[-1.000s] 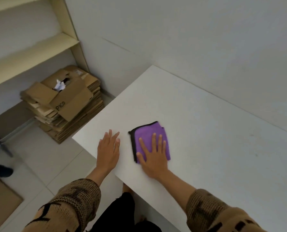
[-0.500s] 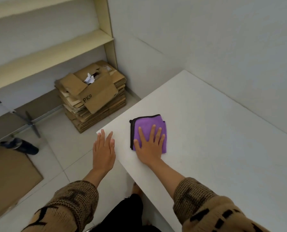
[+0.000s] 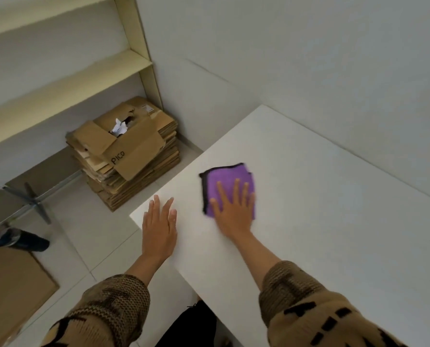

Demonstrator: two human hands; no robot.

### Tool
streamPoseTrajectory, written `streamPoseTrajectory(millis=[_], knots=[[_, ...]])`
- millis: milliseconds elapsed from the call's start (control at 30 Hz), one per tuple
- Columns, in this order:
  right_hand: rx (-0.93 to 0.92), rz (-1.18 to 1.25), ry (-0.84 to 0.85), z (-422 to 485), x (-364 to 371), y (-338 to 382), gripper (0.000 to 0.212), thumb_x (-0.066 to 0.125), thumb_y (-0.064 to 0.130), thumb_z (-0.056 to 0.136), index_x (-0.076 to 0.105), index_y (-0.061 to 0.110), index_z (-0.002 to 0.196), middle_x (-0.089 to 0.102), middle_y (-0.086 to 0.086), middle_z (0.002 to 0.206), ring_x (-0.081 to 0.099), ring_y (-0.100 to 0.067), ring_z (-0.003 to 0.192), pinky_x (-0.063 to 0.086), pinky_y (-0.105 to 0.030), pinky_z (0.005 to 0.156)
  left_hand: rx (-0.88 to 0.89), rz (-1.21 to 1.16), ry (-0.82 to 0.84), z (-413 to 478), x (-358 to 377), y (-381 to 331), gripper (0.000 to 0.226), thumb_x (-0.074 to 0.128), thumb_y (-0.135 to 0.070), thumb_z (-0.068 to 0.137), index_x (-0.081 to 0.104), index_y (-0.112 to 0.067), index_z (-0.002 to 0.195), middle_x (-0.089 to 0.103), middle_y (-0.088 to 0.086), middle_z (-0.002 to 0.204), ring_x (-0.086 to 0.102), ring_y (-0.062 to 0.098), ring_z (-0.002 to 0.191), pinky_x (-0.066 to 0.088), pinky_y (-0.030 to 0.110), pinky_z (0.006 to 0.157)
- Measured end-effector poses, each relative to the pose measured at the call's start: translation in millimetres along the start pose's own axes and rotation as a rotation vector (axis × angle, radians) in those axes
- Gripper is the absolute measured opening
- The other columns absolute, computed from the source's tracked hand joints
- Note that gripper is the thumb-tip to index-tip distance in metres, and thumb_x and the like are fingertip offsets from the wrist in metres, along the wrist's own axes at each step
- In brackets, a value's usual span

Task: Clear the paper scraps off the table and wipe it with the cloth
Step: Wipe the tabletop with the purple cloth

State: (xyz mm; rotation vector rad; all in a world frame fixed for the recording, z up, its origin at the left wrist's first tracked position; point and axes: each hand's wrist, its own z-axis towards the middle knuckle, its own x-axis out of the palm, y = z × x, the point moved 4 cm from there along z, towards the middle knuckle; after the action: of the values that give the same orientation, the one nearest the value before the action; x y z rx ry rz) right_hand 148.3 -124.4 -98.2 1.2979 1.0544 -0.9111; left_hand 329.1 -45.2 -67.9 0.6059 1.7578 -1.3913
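Cloth [image 3: 230, 182] lies pinned under my flat, open right hand [image 3: 234, 211] near bench [image 3: 309, 196] corner; left hand [image 3: 158, 226], empty, braces beside. Pushing cornerward could drop it.

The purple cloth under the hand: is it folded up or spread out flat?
Folded. The purple cloth lies as a compact pad under the right hand, with stepped, layered edges showing along its right side.

Hands on the table [image 3: 321, 196]
Right hand [image 3: 234, 214] flat on cloth [image 3: 224, 181]; left hand [image 3: 158, 229] flat at the corner.
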Motion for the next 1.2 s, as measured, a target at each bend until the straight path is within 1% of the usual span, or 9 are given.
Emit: streamPoseTrajectory(millis=[133,333,500,600,700,800,967,1067,1200], knots=[[0.225,-0.013,-0.045,-17.8,-24.3,-76.8,0.062,0.013,0.058,0.088,0.019,0.034,0.144,0.014,-0.016,0.155,0.004,-0.04,0.142,0.001,-0.054,0.115,0.102,-0.001,0.085,16.8,29.2,-33.8,0.051,0.012,-0.046,0.096,0.025,-0.03,0.143,0.006,0.004,0.157,-0.002,0.017,0.145,-0.001,0.037,0.118],[-0.134,-0.088,0.016,-93.1,-35.0,-116.2,0.053,0.022,0.059,0.093,0.022,0.042,0.143,0.014,-0.005,0.156,0.003,-0.029,0.145,0.004,-0.046,0.115,0.294,0.089,0.253,45.4,73.9,-94.3,0.062,0.004,-0.054,0.088,0.018,-0.033,0.145,0.005,0.006,0.157,-0.002,0.02,0.145,-0.002,0.033,0.115],[0.445,-0.075,-0.067,-44.5,-61.5,-196.5,0.058,0.019,0.061,0.09,0.014,0.04,0.144,0.01,-0.01,0.157,0.004,-0.034,0.144,0.003,-0.05,0.116,0.38,0.174,0.343,72.7,99.5,-127.6,0.049,0.022,-0.039,0.099,0.012,-0.03,0.146,-0.004,0.006,0.157,-0.009,0.02,0.145,-0.006,0.033,0.115],[0.593,-0.06,-0.034,-8.6,-62.0,-200.4,0.059,0.022,0.059,0.091,0.012,0.037,0.145,0.004,-0.016,0.156,0.0,-0.04,0.142,0.002,-0.059,0.114,0.379,0.17,0.362,89.5,104.9,-137.0,0.049,0.022,-0.036,0.099,0.011,-0.029,0.146,-0.004,0.006,0.157,-0.008,0.02,0.145,-0.005,0.034,0.116],[0.434,-0.117,-0.13,22.3,-49.0,-156.0,0.063,0.013,0.062,0.089,0.037,0.033,0.139,0.03,-0.022,0.148,0.024,-0.05,0.134,0.012,-0.065,0.106,0.331,0.112,0.334,105.5,106.5,-139.2,0.049,0.02,-0.035,0.099,0.011,-0.027,0.147,0.0,0.006,0.158,-0.004,0.019,0.145,-0.002,0.036,0.118],[0.164,-0.104,-0.106,44.1,-30.1,-91.5,0.054,0.027,0.056,0.09,0.035,0.037,0.14,0.029,-0.012,0.151,0.019,-0.045,0.138,0.003,-0.058,0.111,0.311,0.069,0.258,121.1,104.1,-138.0,0.049,0.021,-0.035,0.099,0.013,-0.026,0.146,0.004,0.007,0.157,-0.001,0.02,0.145,-0.001,0.038,0.118],[-0.177,-0.103,-0.032,91.3,-20.2,-57.0,0.052,0.029,0.056,0.091,0.035,0.037,0.14,0.029,-0.005,0.152,0.017,-0.036,0.141,0.015,-0.056,0.11,0.289,0.09,0.143,154.9,98.4,-129.6,0.049,0.019,-0.036,0.099,0.014,-0.024,0.146,0.003,0.008,0.157,-0.002,0.021,0.145,-0.001,0.039,0.118],[0.117,-0.061,-0.1,127.5,-33.3,-104.1,0.054,0.027,0.061,0.088,0.037,0.042,0.136,0.033,-0.004,0.15,0.024,-0.038,0.139,0.016,-0.054,0.112,0.314,0.092,0.137,178.2,97.3,-131.0,0.052,0.016,-0.041,0.096,0.017,-0.025,0.146,0.005,0.006,0.157,-0.001,0.02,0.145,-0.002,0.038,0.117],[0.706,0.033,-0.056,155.0,-57.9,-166.7,0.058,0.024,0.058,0.092,0.009,0.041,0.145,-0.004,-0.007,0.158,-0.012,-0.037,0.142,-0.009,-0.057,0.112,0.358,0.121,0.142,202.0,100.3,-132.2,0.048,0.021,-0.037,0.099,0.015,-0.027,0.145,0.01,0.006,0.157,0.001,0.02,0.145,0.0,0.038,0.117]])
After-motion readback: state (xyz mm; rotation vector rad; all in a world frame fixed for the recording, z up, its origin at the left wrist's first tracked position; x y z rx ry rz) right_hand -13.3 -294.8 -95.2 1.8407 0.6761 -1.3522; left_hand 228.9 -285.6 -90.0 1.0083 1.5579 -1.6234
